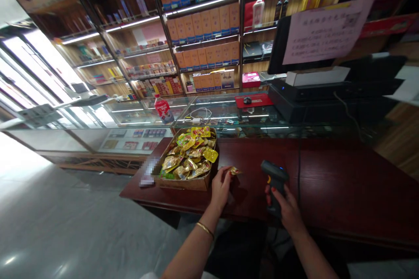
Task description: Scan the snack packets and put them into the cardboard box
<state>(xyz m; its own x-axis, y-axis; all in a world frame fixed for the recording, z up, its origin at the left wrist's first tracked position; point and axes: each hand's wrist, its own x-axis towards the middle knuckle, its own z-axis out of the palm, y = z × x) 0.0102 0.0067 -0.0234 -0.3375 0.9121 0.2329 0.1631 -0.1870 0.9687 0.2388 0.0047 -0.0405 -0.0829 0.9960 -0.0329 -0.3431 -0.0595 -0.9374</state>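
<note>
Pinched in the fingers of my left hand [221, 186] is a small gold snack packet [234, 171], held just above the dark red wooden counter [248, 152]. To the left of that hand stands a cardboard box [185, 184] heaped with gold, yellow and green snack packets [190, 157]. My right hand [288, 207] is wrapped round the grip of a dark barcode scanner [274, 174], which has an orange trigger and a small blue light. The scanner's head points up and left, apart from the packet.
Behind the counter runs a glass display case [209, 111] bearing a red-labelled bottle [163, 110], a white cable [198, 117] and a mouse [248, 100] on a red mat. At the right, a monitor [278, 48] with a paper notice stands above a black cash drawer [294, 107]. Stocked shelves line the wall.
</note>
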